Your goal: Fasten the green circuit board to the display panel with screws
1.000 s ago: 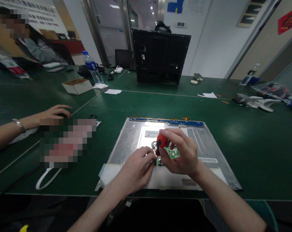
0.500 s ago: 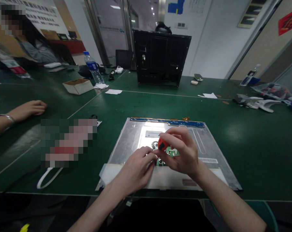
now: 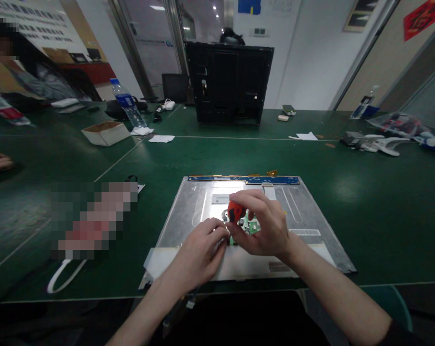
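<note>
Here, the right hand (image 3: 263, 223) pinches a red-and-black screwdriver (image 3: 235, 210); beneath its fingers lie a circuit board (image 3: 254, 226) and metal panel (image 3: 188, 206). Beside those fingers curls the left hand (image 3: 205, 246); whether it grips anything, I cannot tell.

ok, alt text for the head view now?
A right hand holds a red and black tool over a green circuit board on a metal panel, left hand close by. Behind, a black casing stands on the green table.

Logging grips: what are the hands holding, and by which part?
Right hand: red-and-black screwdriver, by its handle. Left hand: cannot tell.
</note>
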A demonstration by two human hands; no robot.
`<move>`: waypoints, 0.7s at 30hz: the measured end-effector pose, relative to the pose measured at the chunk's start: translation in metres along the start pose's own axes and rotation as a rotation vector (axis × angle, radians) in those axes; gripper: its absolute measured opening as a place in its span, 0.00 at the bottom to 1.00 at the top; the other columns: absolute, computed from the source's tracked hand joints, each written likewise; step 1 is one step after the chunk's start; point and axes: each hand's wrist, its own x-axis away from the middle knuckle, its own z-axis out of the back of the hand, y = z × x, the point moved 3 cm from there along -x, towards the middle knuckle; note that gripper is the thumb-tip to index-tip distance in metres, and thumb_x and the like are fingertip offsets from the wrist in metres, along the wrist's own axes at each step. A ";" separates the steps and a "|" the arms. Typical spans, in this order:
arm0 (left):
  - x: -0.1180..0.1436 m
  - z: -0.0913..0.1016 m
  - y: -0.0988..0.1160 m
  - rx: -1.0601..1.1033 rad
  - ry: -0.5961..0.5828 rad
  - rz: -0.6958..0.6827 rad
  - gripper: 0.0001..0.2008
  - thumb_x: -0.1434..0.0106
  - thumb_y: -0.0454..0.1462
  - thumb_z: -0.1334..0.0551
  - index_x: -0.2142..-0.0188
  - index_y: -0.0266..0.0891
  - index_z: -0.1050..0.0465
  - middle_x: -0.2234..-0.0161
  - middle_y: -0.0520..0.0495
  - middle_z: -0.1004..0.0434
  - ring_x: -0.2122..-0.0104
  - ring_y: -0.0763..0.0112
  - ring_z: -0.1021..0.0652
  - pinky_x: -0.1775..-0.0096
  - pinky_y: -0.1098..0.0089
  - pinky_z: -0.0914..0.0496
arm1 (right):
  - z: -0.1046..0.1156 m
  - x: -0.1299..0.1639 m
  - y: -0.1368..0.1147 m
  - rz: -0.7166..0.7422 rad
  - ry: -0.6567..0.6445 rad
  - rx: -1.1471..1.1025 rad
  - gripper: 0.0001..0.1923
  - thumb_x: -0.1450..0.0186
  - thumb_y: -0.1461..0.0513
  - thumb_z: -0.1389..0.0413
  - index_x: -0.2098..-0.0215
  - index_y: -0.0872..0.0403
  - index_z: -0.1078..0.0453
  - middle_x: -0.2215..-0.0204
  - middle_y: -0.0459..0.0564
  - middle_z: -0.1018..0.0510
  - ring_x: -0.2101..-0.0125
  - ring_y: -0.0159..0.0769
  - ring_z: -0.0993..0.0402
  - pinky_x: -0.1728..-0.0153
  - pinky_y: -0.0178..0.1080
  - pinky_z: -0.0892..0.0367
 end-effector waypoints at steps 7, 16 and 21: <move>0.001 -0.003 -0.004 -0.029 0.008 -0.017 0.07 0.36 0.29 0.45 0.64 0.39 0.30 0.65 0.46 0.28 0.64 0.64 0.26 0.63 0.65 0.30 | 0.000 0.004 0.003 -0.020 0.030 0.044 0.17 0.32 0.59 0.42 0.46 0.51 0.36 0.60 0.50 0.25 0.70 0.29 0.24 0.76 0.30 0.27; 0.000 -0.001 0.000 0.015 -0.017 0.007 0.08 0.34 0.29 0.46 0.62 0.39 0.30 0.61 0.44 0.28 0.61 0.62 0.26 0.60 0.63 0.30 | 0.002 0.000 -0.001 -0.010 0.012 0.074 0.16 0.33 0.66 0.43 0.47 0.54 0.32 0.59 0.52 0.25 0.66 0.31 0.23 0.72 0.31 0.23; -0.001 -0.001 0.000 0.023 -0.028 0.025 0.08 0.35 0.29 0.47 0.63 0.38 0.30 0.61 0.44 0.28 0.61 0.63 0.26 0.61 0.63 0.29 | 0.001 0.000 0.000 -0.011 -0.001 0.013 0.21 0.34 0.66 0.45 0.43 0.56 0.37 0.57 0.54 0.21 0.61 0.33 0.21 0.71 0.31 0.24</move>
